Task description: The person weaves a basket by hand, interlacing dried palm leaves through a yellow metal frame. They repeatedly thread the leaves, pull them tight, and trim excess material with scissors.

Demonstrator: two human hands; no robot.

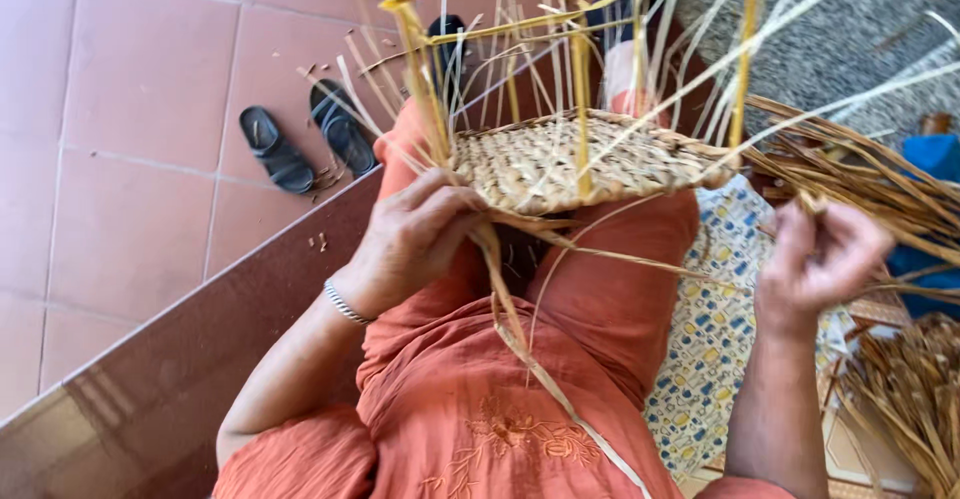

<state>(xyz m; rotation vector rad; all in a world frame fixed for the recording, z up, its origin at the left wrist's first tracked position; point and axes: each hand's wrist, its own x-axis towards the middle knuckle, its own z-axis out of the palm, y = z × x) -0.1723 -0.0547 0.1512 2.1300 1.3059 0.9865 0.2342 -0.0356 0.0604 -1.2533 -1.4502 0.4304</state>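
Head view: while the camera looks straight down, a person in an orange garment sits with a half-made woven basket base (580, 164) over the knees.
Basket base: a flat oval mat of pale straw, its long axis running left to right across the lap, tilted slightly so the near edge dips toward the person.
Stakes: thin yellow uprights (580, 89) rise from the rim and fan outward toward the top of the picture.
Left hand (415, 234): on the near left edge of the base, fingers (455, 204) curled together and clamped on the rim and on a loose straw strand.
Strand (520, 334): hangs from that grip down over the orange lap, pointing toward the lower right.
Right hand (820, 259): held apart from the base, to its right, fingers bent around thin brown fibres; blurred, so how tight the hold is cannot be told.
Fibre bundle (870, 174): brown stalks lying at the right, pointing left toward the base.
Bracelet (345, 304): silver, on the left wrist.
Floor: pink tiles (130, 109) with a pair of dark sandals (310, 144).
Patterned cloth (715, 309): beside the right thigh.
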